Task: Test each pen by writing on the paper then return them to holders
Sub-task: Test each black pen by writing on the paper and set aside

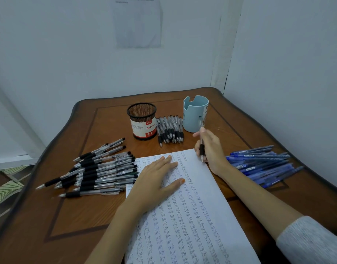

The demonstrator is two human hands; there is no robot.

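A white sheet of paper (194, 202) covered in columns of the word "test" lies on the wooden table (80, 202). My left hand (156, 176) lies flat on the sheet's upper left part, fingers straight. My right hand (211, 151) grips a clear pen with a black grip (201, 145), its tip touching the sheet's top right corner. A black mesh holder (142, 121) with a red and white label and a light blue holder (195, 113) stand behind the paper; no pens stick out of either.
A pile of black-grip pens (99, 166) lies left of the paper. A smaller bunch of black-grip pens (169, 130) lies between the two holders. Several blue pens (262, 166) are heaped to the right. White walls close the table's far and right sides.
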